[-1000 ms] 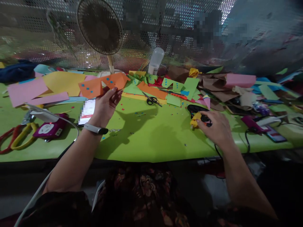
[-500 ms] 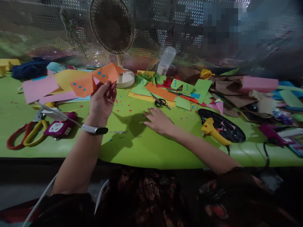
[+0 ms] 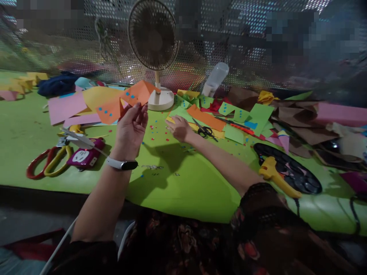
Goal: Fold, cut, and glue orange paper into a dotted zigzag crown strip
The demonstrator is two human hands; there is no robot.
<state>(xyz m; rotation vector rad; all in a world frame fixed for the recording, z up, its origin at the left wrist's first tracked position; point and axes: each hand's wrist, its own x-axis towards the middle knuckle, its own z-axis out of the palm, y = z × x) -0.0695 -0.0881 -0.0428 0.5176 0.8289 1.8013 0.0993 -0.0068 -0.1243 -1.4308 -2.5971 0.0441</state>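
Observation:
My left hand (image 3: 132,128), with a grey band at its wrist, is raised above the table and closed on a folded piece of orange paper (image 3: 140,91). Small blue dots are stuck on both of the paper's visible panels. Low over the green tabletop, my right hand (image 3: 180,128) has its fingers stretched out to the left, and no held thing shows in it. Tiny red and blue paper bits (image 3: 155,131) are scattered by its fingertips. Just right of that hand lie black-handled scissors (image 3: 205,131) and stacked orange paper strips (image 3: 206,117).
A fan (image 3: 161,98) stands at the back. Left are red-and-yellow-handled shears (image 3: 47,162) and a purple power socket (image 3: 86,154). On the right a yellow glue gun (image 3: 276,175) rests against a black tray (image 3: 311,181). Green dotted papers (image 3: 233,110) and brown paper (image 3: 292,118) lie behind.
My right hand has moved forward and left, up to the paper bits beside the paper stack. My left hand still holds the orange paper. The whole view has shifted left.

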